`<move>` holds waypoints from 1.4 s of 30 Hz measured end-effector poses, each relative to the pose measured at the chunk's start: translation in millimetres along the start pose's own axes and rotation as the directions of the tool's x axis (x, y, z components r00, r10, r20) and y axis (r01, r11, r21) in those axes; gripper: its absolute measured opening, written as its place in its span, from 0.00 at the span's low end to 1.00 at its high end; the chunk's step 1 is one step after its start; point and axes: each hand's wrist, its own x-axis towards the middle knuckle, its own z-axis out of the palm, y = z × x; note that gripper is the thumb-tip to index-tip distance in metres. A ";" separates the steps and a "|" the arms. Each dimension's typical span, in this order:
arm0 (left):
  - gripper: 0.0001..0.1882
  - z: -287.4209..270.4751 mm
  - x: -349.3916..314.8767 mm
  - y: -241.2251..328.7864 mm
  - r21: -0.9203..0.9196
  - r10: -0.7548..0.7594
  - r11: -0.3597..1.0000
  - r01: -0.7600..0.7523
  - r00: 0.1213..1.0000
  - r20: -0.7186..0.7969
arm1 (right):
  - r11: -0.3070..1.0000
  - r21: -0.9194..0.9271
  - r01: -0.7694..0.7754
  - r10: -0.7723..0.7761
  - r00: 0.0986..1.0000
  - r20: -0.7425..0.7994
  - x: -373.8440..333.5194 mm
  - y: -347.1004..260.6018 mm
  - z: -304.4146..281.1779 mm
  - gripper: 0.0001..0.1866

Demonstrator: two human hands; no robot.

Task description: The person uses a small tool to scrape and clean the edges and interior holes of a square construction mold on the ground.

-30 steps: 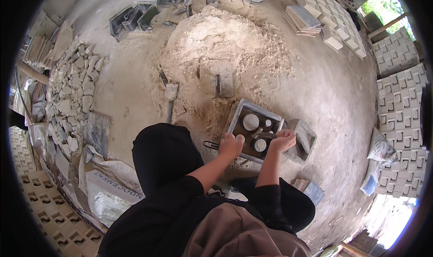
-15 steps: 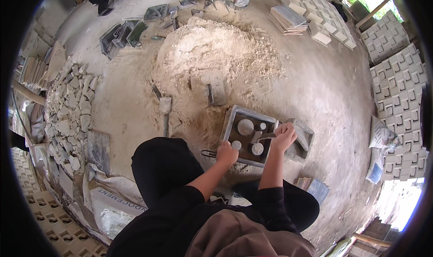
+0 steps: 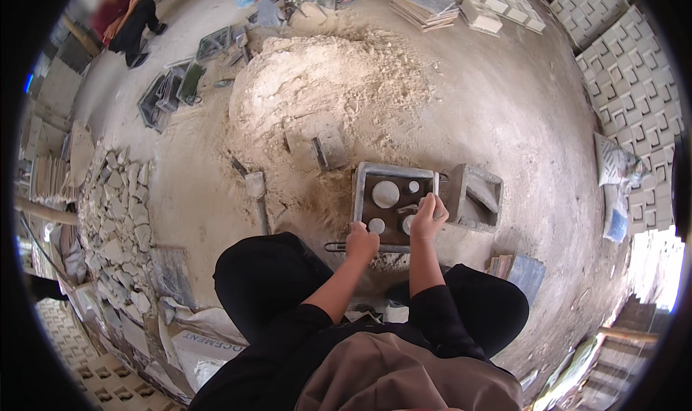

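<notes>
A square grey metal mould sits on the ground in front of my knees. Inside it, on a dark base, are several pale round discs of different sizes, including a large one. My left hand is closed on the mould's near left corner, beside a small disc. Over the mould's right side, my right hand has its fingers closed round a small grey hammer-like tool. The hand partly hides the tool and the disc beneath it.
A heap of pale powder lies ahead, with a flat trowel-like tool at its near edge. A grey tray stands right of the mould. Broken pieces are piled left. Two people are at the far side, one with a gloved hand.
My right hand has moved left and inward over the mould, and the hammer-like tool has turned with it. My left hand stays at the corner. The whole view has shifted.
</notes>
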 end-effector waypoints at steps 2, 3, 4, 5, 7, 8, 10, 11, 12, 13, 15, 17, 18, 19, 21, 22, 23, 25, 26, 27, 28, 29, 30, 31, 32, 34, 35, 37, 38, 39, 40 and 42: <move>0.20 -2.0 2.4 -3.1 0.025 0.000 1.000 0.000 1.000 -0.029 | 0.980 0.067 -0.187 0.185 0.982 0.037 8.5 -14.3 8.9 0.17; 0.20 -3.2 0.4 -3.2 0.019 -0.011 1.000 0.011 1.000 -0.020 | 0.980 0.102 -0.170 0.162 0.983 0.086 15.6 -26.9 7.7 0.17; 0.21 -5.7 0.9 -0.9 0.011 -0.015 1.000 0.016 1.000 -0.015 | 0.978 0.144 -0.149 0.130 0.982 0.135 26.9 -42.4 5.0 0.17; 0.21 -4.8 3.2 0.6 -0.003 -0.014 1.000 0.014 1.000 -0.014 | 0.974 0.185 -0.130 0.096 0.979 0.183 33.1 -49.9 2.1 0.16; 0.21 -2.2 3.8 3.3 -0.030 -0.018 0.999 0.018 1.000 -0.002 | 0.975 0.188 -0.119 0.102 0.990 0.098 27.7 -49.2 -2.6 0.17; 0.21 -1.6 2.3 4.3 -0.007 -0.036 0.999 0.036 0.999 0.006 | 0.976 0.183 -0.116 0.108 0.993 0.051 21.9 -48.1 -6.0 0.17; 0.20 1.6 0.1 15.6 0.029 -0.051 0.998 0.050 0.998 0.024 | 0.997 -0.075 0.000 0.018 0.970 0.242 17.3 -6.2 -27.5 0.18; 0.20 3.1 2.4 13.2 0.067 -0.024 0.997 0.024 1.000 0.003 | 0.995 -0.078 -0.064 0.079 0.975 0.209 18.3 -6.9 -21.9 0.18; 0.20 5.6 5.2 7.7 0.105 0.003 0.994 -0.001 1.000 -0.015 | 0.989 -0.078 -0.128 0.140 0.974 0.176 19.5 -7.1 -14.8 0.18; 0.20 4.2 7.5 0.4 0.149 0.020 0.989 -0.014 0.999 -0.038 | 0.988 -0.031 -0.154 0.157 0.975 0.160 18.0 -19.8 -8.3 0.19; 0.21 1.0 8.0 2.2 0.113 0.011 0.994 -0.009 1.000 -0.013 | 0.979 0.056 -0.194 0.186 0.976 0.113 20.9 -59.3 -3.2 0.20; 0.21 3.3 4.2 -5.0 0.086 0.009 0.996 -0.009 1.000 0.009 | 0.973 0.130 -0.192 0.196 0.981 -0.012 15.2 -57.2 -2.4 0.20; 0.21 5.4 8.0 -8.4 0.076 0.018 0.997 -0.019 1.000 0.009 | 0.968 0.165 -0.189 0.203 0.977 -0.073 12.6 -55.6 -2.2 0.20; 0.21 10.5 10.3 -5.4 0.061 0.048 0.997 -0.049 0.999 0.020 | 0.961 0.178 -0.210 0.231 0.967 -0.106 14.5 -32.9 -7.1 0.19; 0.21 5.7 3.5 5.7 0.117 0.016 0.993 -0.024 0.998 0.068 | 0.967 0.097 -0.236 0.232 0.971 0.051 27.3 -26.6 -14.7 0.20; 0.22 3.3 2.9 13.8 0.140 0.007 0.990 -0.019 0.996 0.086 | 0.970 0.059 -0.235 0.226 0.965 0.133 36.5 -28.0 -17.3 0.20; 0.22 1.4 4.2 8.7 0.172 0.004 0.985 -0.016 0.998 0.069 | 0.968 0.075 -0.238 0.227 0.965 0.129 36.3 -39.7 -14.3 0.20; 0.23 0.9 1.1 4.3 0.236 -0.003 0.972 -0.009 0.999 0.049 | 0.975 0.152 -0.160 0.145 0.984 0.106 28.2 -63.7 -15.4 0.20; 0.24 1.3 -1.3 7.4 0.252 -0.036 0.967 0.025 0.999 0.037 | 0.975 0.186 -0.121 0.106 0.991 0.087 24.0 -68.6 -18.2 0.20; 0.24 2.3 -1.5 12.0 0.267 -0.068 0.962 0.059 0.997 0.024 | 0.973 0.183 -0.141 0.127 0.988 0.087 22.0 -62.1 -16.1 0.20; 0.25 6.7 -4.5 22.9 0.280 -0.083 0.957 0.072 0.996 0.025 | 0.987 0.118 -0.106 0.091 0.987 0.129 20.0 -45.8 -24.8 0.20; 0.25 14.1 -7.3 26.0 0.372 -0.010 0.928 0.014 1.000 -0.013 | 0.996 0.062 -0.061 0.049 0.983 0.178 19.3 -21.7 -32.2 0.20; 0.24 19.0 -11.1 22.4 0.461 0.057 0.887 -0.024 0.997 -0.059 | 1.000 0.014 -0.020 0.016 0.971 0.239 19.4 -7.2 -32.7 0.20; 0.24 22.3 -17.4 28.3 0.546 0.127 0.836 -0.058 0.988 -0.090 | 0.994 0.049 -0.093 0.079 0.966 0.247 21.8 -9.7 -32.4 0.20; 0.23 26.9 -21.2 36.4 0.547 0.221 0.816 -0.188 0.975 0.005 | 0.976 0.069 -0.206 0.188 0.960 0.210 23.9 -11.6 -30.6 0.18; 0.22 38.2 -35.5 48.4 0.515 0.388 0.736 -0.439 0.897 0.209 | 0.981 -0.134 -0.139 0.174 0.934 0.312 50.2 -14.7 -32.5 0.15; 0.23 48.1 -32.6 36.4 0.463 0.486 0.693 -0.554 0.832 0.268 | 0.960 -0.230 -0.159 0.242 0.884 0.401 54.5 -26.3 -23.1 0.15; 0.24 69.7 -27.3 9.4 0.416 0.652 0.601 -0.682 0.720 0.237 | 0.894 -0.417 -0.162 0.389 0.743 0.545 57.4 -48.8 -10.3 0.14; 0.25 77.5 -29.2 10.6 0.384 0.735 0.537 -0.751 0.640 0.225 | 0.873 -0.487 0.008 0.341 0.704 0.623 60.1 -56.7 -15.9 0.15; 0.30 83.6 -29.8 11.4 0.418 0.697 0.478 -0.773 0.623 0.355 | 0.827 -0.532 0.182 0.306 0.648 0.697 63.3 -64.4 -22.5 0.15; 0.32 91.2 -29.4 14.2 0.457 0.686 0.429 -0.779 0.610 0.395 | 0.755 -0.550 0.357 0.282 0.581 0.764 68.1 -73.0 -29.1 0.16; 0.36 102.5 -27.0 18.3 0.532 0.655 0.325 -0.782 0.592 0.469 | 0.676 -0.561 0.477 0.327 0.488 0.809 70.0 -83.0 -41.8 0.15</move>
